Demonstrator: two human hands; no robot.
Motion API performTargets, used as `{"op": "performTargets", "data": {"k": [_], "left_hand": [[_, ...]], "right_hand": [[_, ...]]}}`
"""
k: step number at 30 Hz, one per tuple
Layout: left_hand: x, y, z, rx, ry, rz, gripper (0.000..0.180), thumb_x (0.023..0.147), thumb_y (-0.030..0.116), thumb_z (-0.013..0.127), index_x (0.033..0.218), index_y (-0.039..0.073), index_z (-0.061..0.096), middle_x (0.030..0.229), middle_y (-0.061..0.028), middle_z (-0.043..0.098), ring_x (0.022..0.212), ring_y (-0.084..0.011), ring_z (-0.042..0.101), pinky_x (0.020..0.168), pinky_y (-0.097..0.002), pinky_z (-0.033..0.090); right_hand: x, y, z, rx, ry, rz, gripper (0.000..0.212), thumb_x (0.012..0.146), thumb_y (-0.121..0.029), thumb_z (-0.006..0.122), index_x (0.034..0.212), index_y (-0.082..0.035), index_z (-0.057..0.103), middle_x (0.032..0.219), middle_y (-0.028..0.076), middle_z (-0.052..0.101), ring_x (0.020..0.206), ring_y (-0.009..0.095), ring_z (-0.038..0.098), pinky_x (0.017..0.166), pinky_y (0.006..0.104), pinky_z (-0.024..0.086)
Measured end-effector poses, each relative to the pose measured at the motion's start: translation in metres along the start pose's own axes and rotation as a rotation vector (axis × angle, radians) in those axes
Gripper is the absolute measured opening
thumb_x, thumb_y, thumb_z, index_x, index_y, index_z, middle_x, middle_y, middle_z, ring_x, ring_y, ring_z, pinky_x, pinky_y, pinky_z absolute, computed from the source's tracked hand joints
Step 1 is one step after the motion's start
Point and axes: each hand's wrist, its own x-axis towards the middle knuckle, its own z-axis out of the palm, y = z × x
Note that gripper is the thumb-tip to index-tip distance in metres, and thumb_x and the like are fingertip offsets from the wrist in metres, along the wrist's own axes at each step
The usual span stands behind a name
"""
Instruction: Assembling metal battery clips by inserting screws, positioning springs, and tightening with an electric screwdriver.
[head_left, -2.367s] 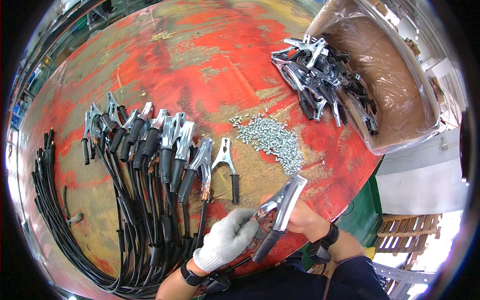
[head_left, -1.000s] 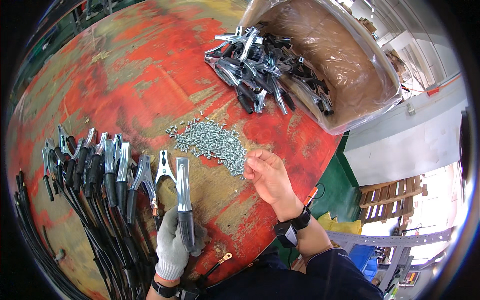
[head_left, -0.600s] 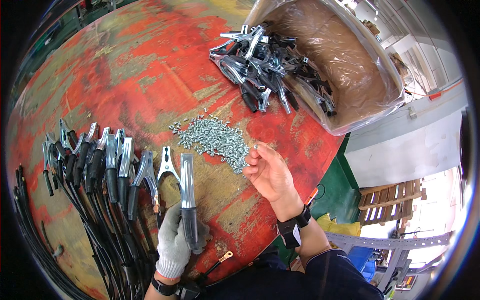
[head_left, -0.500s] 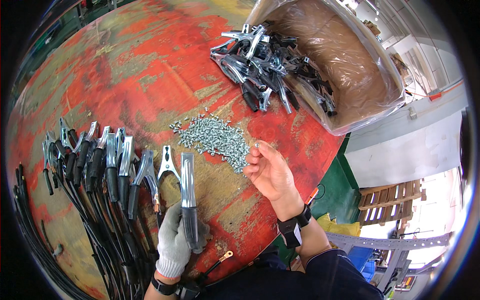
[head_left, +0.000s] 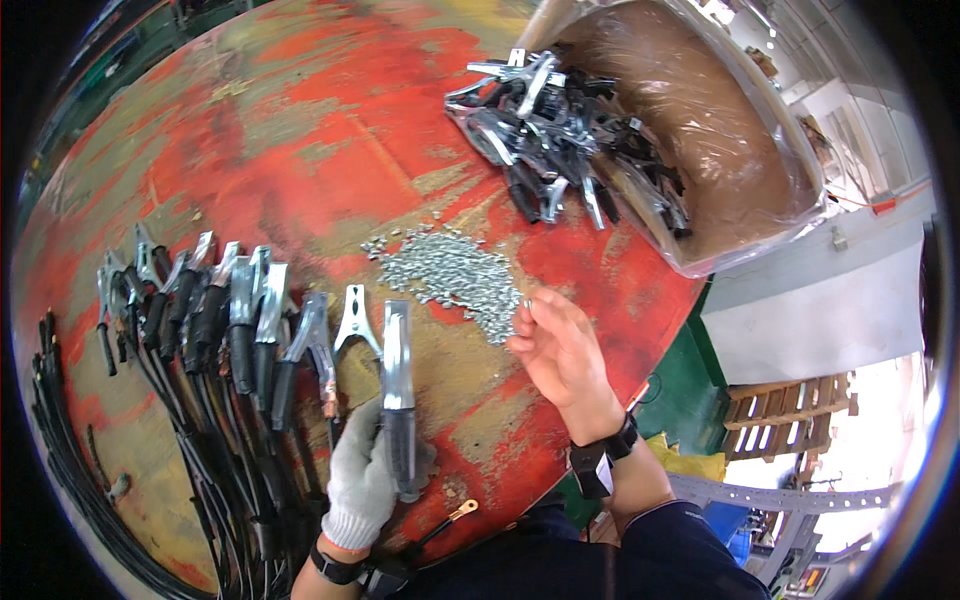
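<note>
- at the lower edge of the table (head_left: 300,110), near the person's body, a black cable (head_left: 432,534) ends in a copper lug (head_left: 463,509); the lug lies apart from both hands, joined to nothing.
- just beyond it, the gloved left hand (head_left: 362,475) has its fingers closed around the black grip of a metal clamp (head_left: 398,360), holding it roughly upright, jaw end pointing away from the body; the far fingers are partly hidden behind the grip.
- to the right, the bare right hand (head_left: 562,350) has thumb and forefinger pinched on a small bright piece, seemingly a screw (head_left: 528,306), with the other fingers loosely curled.
- just beside those fingertips spreads the screw pile (head_left: 450,272).
- left of the held clamp, a loose clamp (head_left: 356,320) lies on the table, and past it a row of clamps (head_left: 240,325) sits on cables, at least the nearest one showing copper at its joint.
- farther off, a heap of clamps (head_left: 545,120) spills from a plastic-lined carton (head_left: 740,110).
- the step in hand looks like picking out one screw for fixing the lug to the held clamp; the next move would call for bringing lug and clamp together, hole lined up, with the screw kept firmly pinched.
</note>
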Motion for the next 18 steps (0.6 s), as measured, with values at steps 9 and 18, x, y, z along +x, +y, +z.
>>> {"op": "performTargets", "data": {"k": [9,18], "left_hand": [[0.008,-0.007,0.001,0.082,-0.011,0.090,0.035,0.095,0.014,0.048,0.127,-0.001,0.047,0.077,-0.0042,0.060,0.056,-0.0077,0.055,0.050,-0.0239,0.046],[0.003,-0.011,-0.003,0.231,-0.004,0.134,0.038,0.094,0.019,0.050,0.129,0.004,0.048,0.071,-0.0070,0.063,0.055,-0.0111,0.060,0.052,-0.0266,0.049]], "right_hand": [[-0.032,0.034,0.036,-1.203,-0.362,-0.591,0.018,0.067,-0.006,0.078,0.082,-0.007,0.069,0.076,0.005,0.063,0.066,0.016,0.060,0.057,0.0269,0.047],[-0.024,0.052,0.046,-1.309,-0.450,-0.732,0.022,0.062,-0.005,0.081,0.081,-0.009,0.069,0.076,0.005,0.064,0.066,0.021,0.062,0.059,0.0308,0.047]]}}
